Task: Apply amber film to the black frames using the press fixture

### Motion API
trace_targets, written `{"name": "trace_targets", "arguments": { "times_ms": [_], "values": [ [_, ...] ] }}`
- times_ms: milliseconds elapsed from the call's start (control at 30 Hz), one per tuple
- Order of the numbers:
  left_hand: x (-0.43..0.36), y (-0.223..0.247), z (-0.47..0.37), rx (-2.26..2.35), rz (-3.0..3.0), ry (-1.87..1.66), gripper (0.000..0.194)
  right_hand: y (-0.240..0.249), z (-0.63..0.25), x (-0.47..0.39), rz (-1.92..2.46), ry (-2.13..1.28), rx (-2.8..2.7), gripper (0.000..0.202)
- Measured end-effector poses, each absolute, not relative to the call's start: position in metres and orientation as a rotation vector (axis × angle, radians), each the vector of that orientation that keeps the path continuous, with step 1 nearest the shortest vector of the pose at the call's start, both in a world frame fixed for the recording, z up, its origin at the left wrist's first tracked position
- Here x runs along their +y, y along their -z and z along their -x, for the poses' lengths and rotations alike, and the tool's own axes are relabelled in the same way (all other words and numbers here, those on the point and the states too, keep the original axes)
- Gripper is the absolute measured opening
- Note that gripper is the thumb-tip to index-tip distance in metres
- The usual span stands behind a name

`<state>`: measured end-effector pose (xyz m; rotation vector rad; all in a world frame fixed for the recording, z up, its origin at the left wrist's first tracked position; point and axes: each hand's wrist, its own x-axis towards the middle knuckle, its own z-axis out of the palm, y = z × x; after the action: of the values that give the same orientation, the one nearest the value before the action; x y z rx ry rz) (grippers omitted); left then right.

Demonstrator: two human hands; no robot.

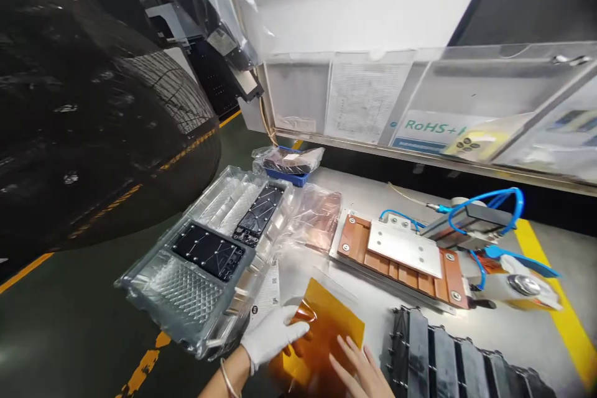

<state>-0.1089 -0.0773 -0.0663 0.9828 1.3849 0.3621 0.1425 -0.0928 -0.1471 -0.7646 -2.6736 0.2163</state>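
Observation:
An amber translucent sheet (326, 323) lies low in the middle of the head view. My left hand (275, 334), in a white glove, pinches its left edge between thumb and fingers, and some fingertips show through the film. My right hand (359, 367) is bare and rests on the sheet's lower right part with its fingers spread. Left of the sheet is a clear plastic tray (186, 305) with two black flat parts (208, 250) in it. A printed paper (270, 289) lies partly under the tray's right side.
Behind the sheet stands a copper-coloured fixture (392, 255) with a metal plate and blue air hoses (517, 199). At the lower right is a black segmented rack (448, 354). Plastic-wrapped copper-coloured material (321, 217) and a blue bin (291, 177) are farther back. A bottle (522, 286) stands right.

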Motion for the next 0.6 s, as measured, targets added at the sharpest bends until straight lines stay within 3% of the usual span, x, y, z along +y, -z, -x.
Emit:
{"name": "trace_targets", "arguments": {
  "times_ms": [167,367,600],
  "values": [
    [-0.083,0.05,0.062,1.491,-1.234,-0.475,0.033,0.091,-0.132,-0.076,1.244,-0.463,-2.208,0.041],
    [-0.083,0.052,0.033,1.5,-1.948,-0.488,0.034,0.054,-0.133,-0.062,1.175,-0.535,-2.065,0.025],
    [-0.076,0.043,0.007,1.539,-1.728,-0.535,0.022,0.057,-0.145,-0.074,1.311,-1.102,-1.522,0.011]
  ]
}}
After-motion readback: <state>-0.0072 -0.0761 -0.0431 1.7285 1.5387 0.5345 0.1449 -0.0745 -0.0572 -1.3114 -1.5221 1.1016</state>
